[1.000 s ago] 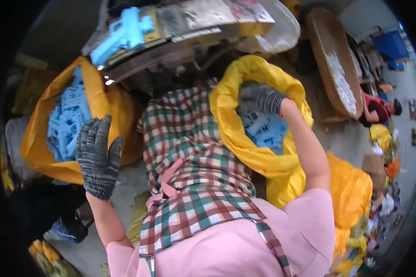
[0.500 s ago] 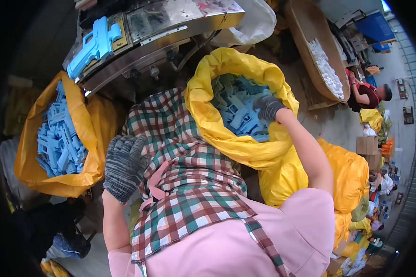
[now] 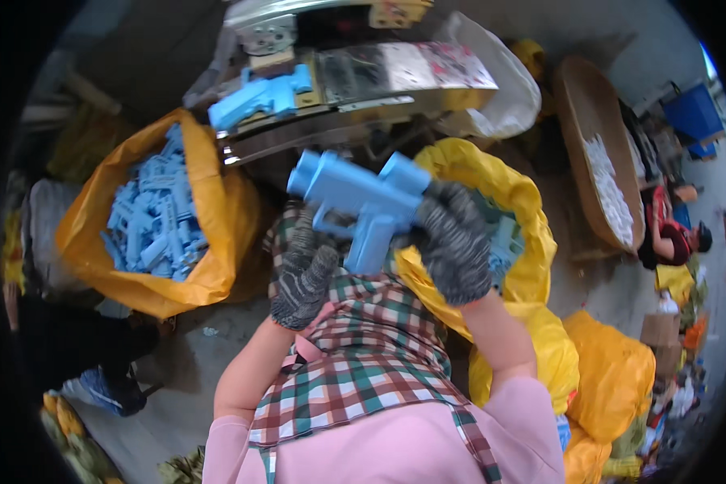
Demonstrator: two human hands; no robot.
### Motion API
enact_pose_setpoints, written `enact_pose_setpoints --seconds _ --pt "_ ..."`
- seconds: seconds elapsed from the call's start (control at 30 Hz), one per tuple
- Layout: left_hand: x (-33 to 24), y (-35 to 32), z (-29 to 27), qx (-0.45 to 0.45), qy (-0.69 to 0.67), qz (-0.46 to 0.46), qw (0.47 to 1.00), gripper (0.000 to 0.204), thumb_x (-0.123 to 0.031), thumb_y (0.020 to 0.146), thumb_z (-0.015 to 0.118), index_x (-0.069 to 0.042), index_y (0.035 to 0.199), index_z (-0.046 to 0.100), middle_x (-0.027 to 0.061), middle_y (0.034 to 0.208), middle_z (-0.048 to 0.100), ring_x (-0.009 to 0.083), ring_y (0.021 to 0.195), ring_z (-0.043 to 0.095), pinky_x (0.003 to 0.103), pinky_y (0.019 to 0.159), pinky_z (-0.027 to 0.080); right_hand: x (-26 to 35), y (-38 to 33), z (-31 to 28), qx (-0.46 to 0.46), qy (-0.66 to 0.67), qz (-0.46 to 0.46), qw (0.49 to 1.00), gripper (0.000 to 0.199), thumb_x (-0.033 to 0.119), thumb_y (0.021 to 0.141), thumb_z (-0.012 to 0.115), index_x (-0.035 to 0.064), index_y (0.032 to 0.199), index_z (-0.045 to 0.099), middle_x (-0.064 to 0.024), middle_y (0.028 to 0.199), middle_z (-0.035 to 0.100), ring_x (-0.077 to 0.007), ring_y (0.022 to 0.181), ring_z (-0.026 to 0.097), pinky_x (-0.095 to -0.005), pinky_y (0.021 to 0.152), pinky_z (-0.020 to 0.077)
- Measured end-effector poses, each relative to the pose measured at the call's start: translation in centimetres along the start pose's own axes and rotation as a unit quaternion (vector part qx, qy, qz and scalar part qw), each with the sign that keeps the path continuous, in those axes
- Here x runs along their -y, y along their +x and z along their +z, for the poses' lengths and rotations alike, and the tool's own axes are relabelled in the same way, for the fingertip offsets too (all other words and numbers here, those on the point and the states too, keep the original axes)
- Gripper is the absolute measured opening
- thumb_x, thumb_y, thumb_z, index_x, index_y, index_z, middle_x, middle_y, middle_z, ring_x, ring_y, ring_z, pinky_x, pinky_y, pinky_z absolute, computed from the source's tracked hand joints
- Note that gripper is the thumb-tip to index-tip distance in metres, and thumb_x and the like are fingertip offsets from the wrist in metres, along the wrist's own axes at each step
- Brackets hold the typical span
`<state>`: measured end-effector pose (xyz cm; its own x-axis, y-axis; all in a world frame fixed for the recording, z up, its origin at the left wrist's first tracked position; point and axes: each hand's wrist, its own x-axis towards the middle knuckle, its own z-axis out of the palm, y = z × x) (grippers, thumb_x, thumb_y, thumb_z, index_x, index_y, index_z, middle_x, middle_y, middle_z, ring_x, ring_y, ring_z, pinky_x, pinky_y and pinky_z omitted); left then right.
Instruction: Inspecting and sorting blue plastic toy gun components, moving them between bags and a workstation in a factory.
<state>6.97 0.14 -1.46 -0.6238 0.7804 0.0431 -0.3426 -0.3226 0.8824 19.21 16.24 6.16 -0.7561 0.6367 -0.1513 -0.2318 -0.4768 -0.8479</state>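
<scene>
A light blue plastic toy gun [image 3: 363, 198] is held up in front of my checked apron, its muzzle end toward the left. My right hand [image 3: 456, 246], in a dark grey knitted glove, is closed on the rear end of it. My left hand [image 3: 305, 274], gloved alike, is beside the front underside, its thumb apart from the fingers; some fingertips are hidden behind the toy gun. Just behind my right hand stands a yellow bag [image 3: 532, 202] with more blue pieces [image 3: 504, 242] in it.
An orange-yellow sack [image 3: 214, 173] full of blue toy guns [image 3: 157, 214] stands left. On the metal machine [image 3: 395, 68] ahead lies another blue toy gun [image 3: 262, 98]. A long brown tub [image 3: 585, 105] holds white pieces. Full yellow sacks [image 3: 609, 363] and a person in red [image 3: 665, 230] are at right.
My right hand has come out of the yellow bag with a toy gun. My left hand has moved up and right, close to it. The whole view has shifted.
</scene>
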Motion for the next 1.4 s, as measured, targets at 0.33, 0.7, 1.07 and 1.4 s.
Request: enact_pose_setpoints --seconds 0.33,0.7,1.07,1.4 --pt "-7.4 1.2 -1.9 0.049 0.169 -0.171 0.969 0.039 -0.04 0.087 0.062 -0.004 0.102 0.063 0.0013 0.087 0.062 0.0085 0.078 0.057 0.024 0.07 0.047 2.3 0.0 2.3 0.381 -0.598 -0.207 0.674 0.035 0.003 0.068 0.072 0.0084 0.102 0.062 -0.0189 0.125 0.052 -0.036 0.104 0.057 -0.0386 0.086 0.0492" --pt "-16.8 13.6 -2.6 -0.068 0.764 0.016 0.641 0.069 -0.039 0.084 0.063 -0.006 0.139 0.037 0.0222 0.135 0.044 0.0368 0.128 0.039 0.043 0.109 0.027 2.8 2.1 -1.1 0.189 -0.515 -0.268 0.792 0.053 0.004 0.065 0.082 0.0056 0.111 0.057 -0.0083 0.112 0.061 -0.0198 0.102 0.061 -0.0324 0.088 0.0502" --pt "-15.7 6.6 -9.9 -0.19 0.871 0.107 0.44 0.05 -0.027 0.084 0.06 -0.006 0.128 0.047 0.0148 0.1 0.058 0.0296 0.094 0.055 0.04 0.086 0.043 3.4 10.3 3.8 0.233 -0.54 -0.343 0.733 0.047 0.014 0.071 0.077 0.0101 0.115 0.06 -0.0109 0.113 0.062 -0.0259 0.107 0.059 -0.0357 0.09 0.0495" --pt "-19.3 -0.8 -10.1 -0.218 0.888 0.009 0.405 0.07 -0.025 0.08 0.067 -0.007 0.139 0.035 0.0196 0.133 0.046 0.0367 0.124 0.04 0.046 0.109 0.026 2.1 18.0 7.1 0.219 -0.633 -0.437 0.6 0.039 0.015 0.08 0.066 0.0075 0.118 0.059 -0.0166 0.124 0.056 -0.0325 0.116 0.051 -0.0392 0.1 0.0411"
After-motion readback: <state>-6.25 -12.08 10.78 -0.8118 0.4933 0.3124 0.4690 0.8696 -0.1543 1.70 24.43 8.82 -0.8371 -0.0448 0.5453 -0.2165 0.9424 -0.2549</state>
